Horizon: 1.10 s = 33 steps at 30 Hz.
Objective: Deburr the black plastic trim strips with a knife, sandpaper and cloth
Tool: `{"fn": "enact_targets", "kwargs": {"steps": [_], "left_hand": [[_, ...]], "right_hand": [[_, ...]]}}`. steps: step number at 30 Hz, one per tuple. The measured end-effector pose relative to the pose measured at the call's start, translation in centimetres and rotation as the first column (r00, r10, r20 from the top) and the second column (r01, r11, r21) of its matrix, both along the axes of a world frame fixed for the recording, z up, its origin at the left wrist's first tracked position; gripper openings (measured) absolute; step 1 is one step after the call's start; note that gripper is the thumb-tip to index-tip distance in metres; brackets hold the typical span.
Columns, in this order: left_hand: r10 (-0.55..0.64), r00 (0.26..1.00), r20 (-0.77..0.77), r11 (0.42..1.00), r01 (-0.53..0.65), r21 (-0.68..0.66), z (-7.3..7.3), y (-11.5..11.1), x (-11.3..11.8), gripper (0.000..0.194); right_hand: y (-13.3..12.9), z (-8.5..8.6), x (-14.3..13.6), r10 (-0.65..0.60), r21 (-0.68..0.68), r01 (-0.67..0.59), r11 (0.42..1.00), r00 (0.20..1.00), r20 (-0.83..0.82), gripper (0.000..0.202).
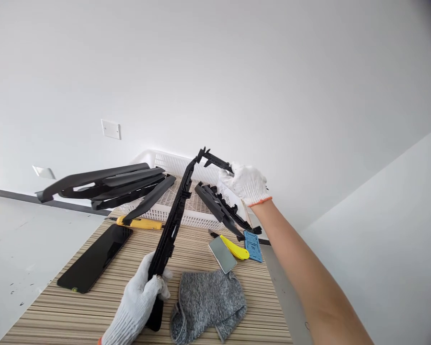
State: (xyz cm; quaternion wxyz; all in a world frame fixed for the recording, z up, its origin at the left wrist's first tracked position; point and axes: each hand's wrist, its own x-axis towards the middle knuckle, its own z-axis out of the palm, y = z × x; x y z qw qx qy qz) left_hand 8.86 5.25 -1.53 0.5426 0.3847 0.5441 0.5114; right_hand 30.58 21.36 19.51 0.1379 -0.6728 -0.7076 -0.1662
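Note:
My left hand (140, 292), in a white knit glove, is wrapped round the lower part of a long black plastic trim strip (172, 223). The strip slants up and away, its ribbed and clipped side showing. My right hand (246, 182), gloved with an orange cuff, grips a black caliper (217, 160) at its right end. The caliper's jaws are at the strip's upper end; whether they touch it, I cannot tell. Behind the strip stands a white perforated basket (197, 218). More black trim strips (104, 184) rest over its left side, and others (222, 208) lie at its right.
On the striped wooden table (197, 239) lie a black phone (95, 258), a yellow-handled tool (141, 223), a yellow utility knife (235, 247), a small grey-green plate (222, 255), a blue card (253, 247) and a grey cloth (210, 304). A white wall (273, 96) rises behind.

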Motion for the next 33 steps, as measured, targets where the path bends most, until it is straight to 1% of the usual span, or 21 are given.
{"fn": "enact_targets", "kwargs": {"steps": [3, 7, 9, 12, 14, 18, 23, 25, 30, 33], "left_hand": [[0.007, 1.0, 0.011, 1.0, -0.007, 0.003, 0.3, -0.2, 0.1, 0.035], [0.011, 1.0, 0.022, 1.0, -0.011, -0.005, 0.8, -0.3, 0.1, 0.035], [0.005, 0.999, 0.041, 1.0, -0.005, -0.014, 0.9, -0.3, 0.2, 0.038], [0.0, 0.999, 0.04, 1.0, 0.001, -0.02, 0.6, -0.1, 0.1, 0.039], [-0.003, 1.0, 0.027, 1.0, 0.003, -0.017, 0.2, 0.0, 0.0, 0.038], [-0.006, 1.0, 0.022, 1.0, 0.006, -0.018, -0.3, 0.2, -0.1, 0.039], [0.008, 0.999, 0.043, 1.0, -0.008, -0.014, -0.2, -0.1, -0.1, 0.042], [0.003, 0.999, 0.036, 1.0, -0.002, -0.005, -0.2, -0.2, -0.2, 0.041], [0.001, 0.999, 0.05, 1.0, -0.001, -0.01, -0.2, -0.1, -0.2, 0.042], [-0.001, 0.999, 0.04, 1.0, 0.001, -0.005, -0.1, 0.0, -0.2, 0.038]], "right_hand": [[1.8, -0.2, -1.6, 0.027, -0.043, -0.026, 0.999, 0.999, 0.02, 0.042], [3.0, 0.2, -2.3, 0.054, -0.087, -0.049, 0.995, 0.997, 0.048, 0.046], [3.3, 0.6, -2.2, 0.063, -0.109, -0.055, 0.993, 0.995, 0.078, 0.055], [3.6, 1.0, -1.8, 0.071, -0.133, -0.055, 0.99, 0.991, 0.117, 0.071], [3.8, 1.0, -1.7, 0.088, -0.138, -0.072, 0.988, 0.989, 0.115, 0.074], [4.6, 0.4, -2.0, 0.135, -0.171, -0.118, 0.978, 0.987, 0.091, 0.065], [5.6, -0.4, -2.6, 0.105, -0.208, -0.088, 0.974, 0.992, 0.073, 0.052], [5.9, -0.4, -2.6, 0.107, -0.211, -0.09, 0.973, 0.992, 0.073, 0.047], [6.1, -0.2, -2.1, 0.111, -0.239, -0.077, 0.968, 0.985, 0.134, 0.043], [6.0, -0.2, -1.9, 0.111, -0.258, -0.071, 0.964, 0.983, 0.144, 0.041]]}}
